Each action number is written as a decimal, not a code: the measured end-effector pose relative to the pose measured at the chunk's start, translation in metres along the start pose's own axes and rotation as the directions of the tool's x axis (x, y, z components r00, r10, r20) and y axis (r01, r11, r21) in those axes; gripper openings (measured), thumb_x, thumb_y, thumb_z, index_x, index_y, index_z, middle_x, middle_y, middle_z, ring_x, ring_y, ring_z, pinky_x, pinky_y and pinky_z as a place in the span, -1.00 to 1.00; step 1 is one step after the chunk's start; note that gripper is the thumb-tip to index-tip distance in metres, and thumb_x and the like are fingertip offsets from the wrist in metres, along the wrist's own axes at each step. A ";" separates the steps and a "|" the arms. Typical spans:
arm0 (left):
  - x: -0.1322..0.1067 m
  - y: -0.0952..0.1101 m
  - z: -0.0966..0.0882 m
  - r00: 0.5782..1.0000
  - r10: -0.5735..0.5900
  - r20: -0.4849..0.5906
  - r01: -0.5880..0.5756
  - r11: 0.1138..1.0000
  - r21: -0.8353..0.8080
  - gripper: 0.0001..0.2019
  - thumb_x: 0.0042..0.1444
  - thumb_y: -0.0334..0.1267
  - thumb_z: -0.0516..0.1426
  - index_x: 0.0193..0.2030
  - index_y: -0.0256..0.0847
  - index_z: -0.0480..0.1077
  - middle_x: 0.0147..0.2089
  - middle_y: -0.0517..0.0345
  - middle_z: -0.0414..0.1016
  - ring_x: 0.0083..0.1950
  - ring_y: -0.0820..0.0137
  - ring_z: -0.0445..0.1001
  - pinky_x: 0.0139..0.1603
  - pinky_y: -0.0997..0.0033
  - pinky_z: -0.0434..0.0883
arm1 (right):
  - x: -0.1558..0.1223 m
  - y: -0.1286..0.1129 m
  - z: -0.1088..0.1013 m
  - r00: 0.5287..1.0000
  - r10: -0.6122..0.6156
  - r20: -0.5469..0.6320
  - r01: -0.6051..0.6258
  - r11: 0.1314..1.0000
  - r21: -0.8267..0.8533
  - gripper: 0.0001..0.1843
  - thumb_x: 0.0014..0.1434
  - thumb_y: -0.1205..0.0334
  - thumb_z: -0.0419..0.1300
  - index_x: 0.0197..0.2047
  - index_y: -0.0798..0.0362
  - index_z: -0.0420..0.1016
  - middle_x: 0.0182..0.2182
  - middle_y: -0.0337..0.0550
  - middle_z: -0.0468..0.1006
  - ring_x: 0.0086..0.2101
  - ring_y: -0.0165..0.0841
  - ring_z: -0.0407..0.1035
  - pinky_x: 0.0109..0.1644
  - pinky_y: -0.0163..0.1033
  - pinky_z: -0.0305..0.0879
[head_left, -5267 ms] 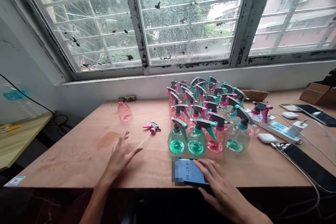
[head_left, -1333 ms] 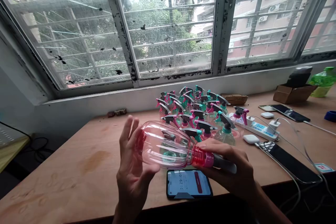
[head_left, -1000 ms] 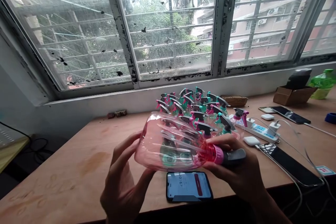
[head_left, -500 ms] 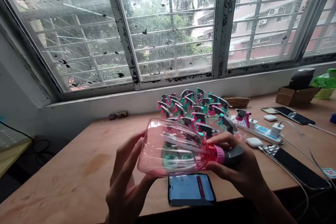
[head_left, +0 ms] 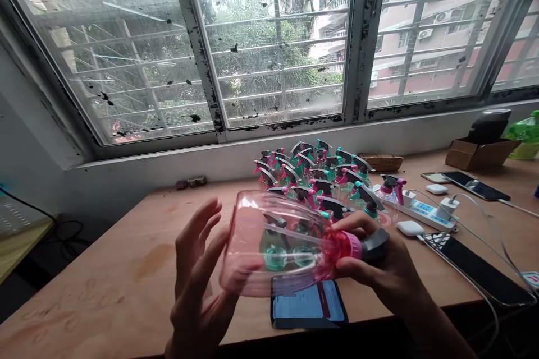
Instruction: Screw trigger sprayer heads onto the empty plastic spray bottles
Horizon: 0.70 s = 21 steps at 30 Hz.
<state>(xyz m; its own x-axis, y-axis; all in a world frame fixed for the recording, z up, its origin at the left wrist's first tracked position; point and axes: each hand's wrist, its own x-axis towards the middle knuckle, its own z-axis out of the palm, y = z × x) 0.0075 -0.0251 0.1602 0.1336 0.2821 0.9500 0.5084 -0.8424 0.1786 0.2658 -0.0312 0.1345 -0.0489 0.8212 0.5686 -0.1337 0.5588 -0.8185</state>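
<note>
A clear pink spray bottle point(head_left: 248, 235) is held on its side above the table, its base toward the left. My right hand point(head_left: 391, 275) is closed round its neck, by the pink collar and dark grey trigger head. At the base end is my left hand point(head_left: 202, 275), fingers spread; its index finger and thumb are at the bottle's edge, and whether they press on it I cannot tell. Through the pink plastic, green bottles show behind. Below the bottle lies a lit phone point(head_left: 309, 303), partly covered by it.
Several pink and green spray bottles point(head_left: 322, 186) stand grouped toward the window. To the right are a power strip point(head_left: 425, 213) with chargers and cables, a white earbud case point(head_left: 410, 229), a dark phone point(head_left: 480, 269) and a cardboard box point(head_left: 475, 154). The window point(head_left: 278, 45) rises behind the table.
My left hand's fingers have opened and lifted away from the bottle's base. The bottle has turned slightly in my right hand, which keeps its place at the neck.
</note>
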 end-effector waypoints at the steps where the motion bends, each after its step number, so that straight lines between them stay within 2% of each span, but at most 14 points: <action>1: 0.000 -0.001 0.000 1.000 0.025 -0.003 -0.025 1.000 0.006 -0.33 0.18 -0.46 0.30 0.37 0.12 0.28 0.44 0.08 0.28 0.39 0.12 0.35 0.30 -0.01 0.50 | 0.000 0.000 0.000 0.999 0.048 0.008 -0.048 0.997 0.062 -0.69 0.10 0.04 0.49 -0.16 -0.03 0.57 -0.52 -0.31 0.53 -0.61 -0.42 0.41 -0.58 -0.38 0.42; 3: -0.001 -0.003 0.000 0.999 0.024 0.037 -0.022 0.998 -0.052 -0.29 0.13 -0.51 0.32 0.38 0.02 0.27 0.39 0.02 0.35 0.37 0.14 0.38 0.33 0.02 0.48 | 0.000 0.001 -0.001 0.996 0.082 0.019 -0.084 0.992 0.097 -0.68 0.10 0.03 0.49 -0.15 -0.03 0.56 -0.52 -0.33 0.53 -0.63 -0.43 0.39 -0.60 -0.38 0.42; 5: -0.002 -0.005 0.000 0.995 -0.018 0.099 0.035 0.984 -0.177 -0.27 0.09 -0.35 0.39 0.38 -0.06 0.25 0.40 -0.06 0.34 0.40 0.10 0.35 0.36 0.00 0.45 | 0.000 0.001 0.000 1.000 0.015 -0.017 -0.015 1.000 -0.001 -0.67 0.06 0.11 0.53 -0.16 -0.05 0.57 -0.48 -0.30 0.56 -0.58 -0.40 0.43 -0.55 -0.36 0.45; 8: -0.004 -0.007 0.001 0.990 -0.106 0.096 0.127 0.960 -0.249 -0.33 0.08 -0.16 0.40 0.31 -0.04 0.28 0.42 -0.05 0.32 0.43 0.11 0.32 0.36 0.00 0.45 | 0.001 0.003 0.002 0.994 -0.100 -0.049 0.091 0.982 -0.166 -0.66 0.01 0.22 0.55 -0.16 -0.05 0.58 -0.42 -0.25 0.59 -0.47 -0.33 0.49 -0.44 -0.33 0.49; 10: -0.003 -0.009 0.000 0.992 -0.103 0.074 0.115 0.975 -0.190 -0.39 0.13 -0.18 0.37 0.30 -0.02 0.30 0.39 -0.01 0.35 0.41 0.14 0.35 0.36 0.02 0.44 | 0.001 0.002 0.004 0.998 -0.037 -0.050 0.031 0.994 -0.108 -0.67 0.05 0.18 0.53 -0.15 -0.05 0.56 -0.44 -0.28 0.56 -0.49 -0.36 0.48 -0.46 -0.34 0.48; 14: 0.000 -0.013 -0.005 0.998 0.049 0.034 -0.049 0.999 0.003 -0.32 0.15 -0.49 0.33 0.34 0.06 0.28 0.41 0.09 0.32 0.39 0.19 0.35 0.39 0.07 0.37 | 0.000 -0.001 0.008 0.977 0.210 0.023 -0.211 0.963 0.168 -0.64 0.06 0.04 0.51 -0.17 -0.04 0.52 -0.52 -0.40 0.49 -0.64 -0.48 0.39 -0.59 -0.43 0.40; 16: 0.000 -0.016 -0.009 0.992 0.092 0.083 -0.096 0.995 0.037 -0.24 0.11 -0.50 0.35 0.38 0.05 0.22 0.39 0.05 0.34 0.37 0.17 0.37 0.37 0.07 0.38 | 0.000 -0.002 0.009 0.977 0.211 0.031 -0.213 0.961 0.178 -0.64 0.05 0.05 0.52 -0.17 -0.04 0.52 -0.51 -0.39 0.50 -0.64 -0.49 0.39 -0.60 -0.45 0.38; 18: -0.002 -0.019 -0.011 0.986 0.072 0.150 -0.079 0.996 0.039 -0.17 0.05 -0.29 0.43 0.41 -0.04 0.17 0.38 -0.06 0.36 0.38 0.07 0.36 0.39 -0.07 0.35 | -0.001 -0.002 0.010 0.993 0.119 -0.024 -0.117 0.991 0.071 -0.67 0.06 0.12 0.53 -0.17 -0.03 0.55 -0.46 -0.33 0.54 -0.57 -0.46 0.42 -0.54 -0.43 0.41; 20: -0.004 -0.021 -0.011 0.986 0.011 0.164 -0.018 0.999 0.041 -0.17 0.02 -0.07 0.42 0.39 -0.11 0.19 0.37 -0.16 0.36 0.39 -0.02 0.34 0.40 -0.19 0.31 | -0.001 -0.001 0.012 0.997 0.014 -0.078 -0.020 0.997 -0.075 -0.69 0.05 0.17 0.53 -0.18 -0.02 0.57 -0.45 -0.29 0.55 -0.49 -0.40 0.46 -0.46 -0.39 0.46; 21: -0.005 -0.022 -0.010 0.987 -0.024 0.157 0.018 0.999 0.039 -0.21 0.05 -0.03 0.39 0.37 -0.12 0.21 0.37 -0.18 0.36 0.39 -0.03 0.34 0.39 -0.21 0.31 | -0.001 -0.001 0.013 0.996 -0.003 -0.089 -0.007 0.994 -0.112 -0.69 0.03 0.18 0.54 -0.18 -0.02 0.57 -0.45 -0.29 0.55 -0.48 -0.37 0.48 -0.44 -0.37 0.48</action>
<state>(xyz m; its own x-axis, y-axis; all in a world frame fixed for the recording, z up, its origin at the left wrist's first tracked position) -0.0129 -0.0123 0.1537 0.2536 0.3710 0.8933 0.5432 -0.8188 0.1859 0.2532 -0.0338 0.1359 0.0402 0.8267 0.5611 -0.0215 0.5622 -0.8267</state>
